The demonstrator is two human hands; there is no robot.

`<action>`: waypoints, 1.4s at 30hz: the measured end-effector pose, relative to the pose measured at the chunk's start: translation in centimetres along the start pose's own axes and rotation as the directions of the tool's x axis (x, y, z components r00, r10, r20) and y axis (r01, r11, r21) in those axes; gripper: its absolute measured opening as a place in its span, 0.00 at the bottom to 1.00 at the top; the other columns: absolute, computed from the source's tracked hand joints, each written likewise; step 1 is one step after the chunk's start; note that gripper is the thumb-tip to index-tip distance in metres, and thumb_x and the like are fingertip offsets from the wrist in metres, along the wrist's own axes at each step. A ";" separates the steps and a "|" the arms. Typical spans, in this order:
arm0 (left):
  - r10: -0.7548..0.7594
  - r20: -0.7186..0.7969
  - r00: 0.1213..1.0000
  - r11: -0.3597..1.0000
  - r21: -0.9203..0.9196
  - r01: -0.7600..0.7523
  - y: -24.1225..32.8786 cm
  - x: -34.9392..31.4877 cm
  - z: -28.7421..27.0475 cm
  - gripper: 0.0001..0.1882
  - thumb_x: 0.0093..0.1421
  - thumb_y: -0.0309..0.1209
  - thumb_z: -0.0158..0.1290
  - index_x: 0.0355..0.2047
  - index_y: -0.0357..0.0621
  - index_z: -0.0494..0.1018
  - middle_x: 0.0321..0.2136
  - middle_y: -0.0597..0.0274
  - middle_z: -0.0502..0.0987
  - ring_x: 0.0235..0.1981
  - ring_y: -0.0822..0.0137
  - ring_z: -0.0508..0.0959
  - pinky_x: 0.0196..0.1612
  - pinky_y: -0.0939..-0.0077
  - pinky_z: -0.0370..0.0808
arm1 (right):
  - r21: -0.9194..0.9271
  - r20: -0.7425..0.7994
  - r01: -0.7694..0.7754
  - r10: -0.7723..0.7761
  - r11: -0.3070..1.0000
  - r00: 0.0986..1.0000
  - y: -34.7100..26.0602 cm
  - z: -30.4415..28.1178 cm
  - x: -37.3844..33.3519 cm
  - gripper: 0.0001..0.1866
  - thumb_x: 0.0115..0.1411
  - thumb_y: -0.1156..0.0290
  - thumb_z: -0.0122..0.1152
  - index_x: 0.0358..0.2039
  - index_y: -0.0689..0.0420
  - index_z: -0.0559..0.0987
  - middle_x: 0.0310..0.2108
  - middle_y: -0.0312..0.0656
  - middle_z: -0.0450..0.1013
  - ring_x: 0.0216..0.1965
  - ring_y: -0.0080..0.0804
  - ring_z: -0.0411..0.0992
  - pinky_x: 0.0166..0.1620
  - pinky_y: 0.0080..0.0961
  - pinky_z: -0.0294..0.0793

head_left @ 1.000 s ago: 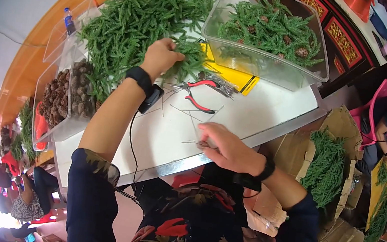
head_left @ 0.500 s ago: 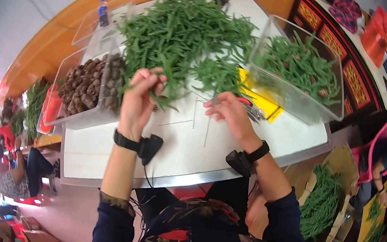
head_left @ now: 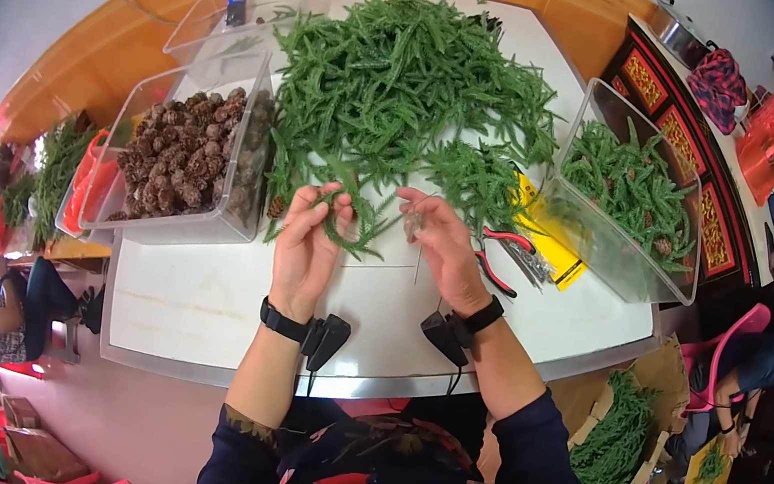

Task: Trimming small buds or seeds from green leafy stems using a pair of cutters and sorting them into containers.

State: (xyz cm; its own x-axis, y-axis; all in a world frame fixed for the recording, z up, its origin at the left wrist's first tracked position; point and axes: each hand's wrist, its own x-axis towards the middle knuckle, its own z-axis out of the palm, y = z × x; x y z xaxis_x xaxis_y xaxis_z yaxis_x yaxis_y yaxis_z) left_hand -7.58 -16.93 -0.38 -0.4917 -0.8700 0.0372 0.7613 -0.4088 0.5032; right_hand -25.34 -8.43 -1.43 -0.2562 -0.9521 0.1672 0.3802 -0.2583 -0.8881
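Pinches a green sprig [head_left: 358, 233] in the left hand [head_left: 304, 254], with thumb and fingertips closed together on it. Pinches a small greyish-brown thing [head_left: 412, 225] in the right hand [head_left: 448, 254], with thumb and fingers clamped lightly on it; too small and blurred to tell just what. Faces palm-up on the left, and close to the right hand without touching it.

Spreads, as a sprig, from the left fingertips toward the gap between the hands, above the white table [head_left: 183, 316]. Looks fresh green, branching, with short needle-like leaves, and curves downward at the tips.

Just beside the right hand, shows pliers [head_left: 509, 237] with red and black handles, lying near a yellow packet [head_left: 561, 261]. Beyond the hands, rises into a large green pile [head_left: 397, 82] of similar sprigs, with a smaller heap [head_left: 478, 177] at its near right side.

To the left, holds many brown pine cones [head_left: 180, 154] in a clear bin [head_left: 190, 239]. To the right, holds more greenery with a few cones in another clear bin [head_left: 607, 257], tilted in view.
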 end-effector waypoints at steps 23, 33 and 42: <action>0.000 0.054 0.999 0.446 0.894 -0.048 -0.4 -1.6 0.9 0.13 0.60 0.26 0.56 0.46 0.42 0.77 0.37 0.65 0.78 0.39 0.75 0.74 0.43 0.80 0.69 | -0.104 0.199 -0.147 0.165 0.984 0.966 -1.9 -0.3 -0.4 0.09 0.54 0.71 0.57 0.36 0.58 0.73 0.39 0.32 0.69 0.40 0.17 0.65 0.48 0.16 0.63; -0.183 -0.157 0.970 0.651 0.720 0.240 -0.6 -1.5 0.9 0.08 0.59 0.24 0.58 0.39 0.38 0.77 0.31 0.70 0.77 0.32 0.81 0.72 0.36 0.86 0.67 | -0.119 0.102 -0.138 0.150 0.983 0.983 -0.9 -0.8 0.1 0.10 0.57 0.68 0.55 0.37 0.59 0.74 0.39 0.33 0.72 0.41 0.18 0.67 0.48 0.16 0.63; -0.122 -0.197 0.973 0.780 0.587 0.216 -1.1 -1.6 0.2 0.07 0.58 0.22 0.57 0.38 0.38 0.76 0.31 0.68 0.77 0.31 0.79 0.73 0.38 0.86 0.68 | -0.153 0.050 -0.205 0.214 0.967 0.976 -0.1 -0.3 0.1 0.10 0.59 0.68 0.54 0.38 0.60 0.75 0.37 0.32 0.73 0.39 0.17 0.67 0.47 0.15 0.64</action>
State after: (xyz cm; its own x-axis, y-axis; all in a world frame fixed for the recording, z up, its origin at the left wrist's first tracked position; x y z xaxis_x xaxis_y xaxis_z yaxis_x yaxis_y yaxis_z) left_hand -7.71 -15.02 -0.77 -0.4879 -0.8508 -0.1950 0.2397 -0.3454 0.9073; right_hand -25.63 -8.46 -1.43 -0.1242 -0.9922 -0.0059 0.2841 -0.0298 -0.9583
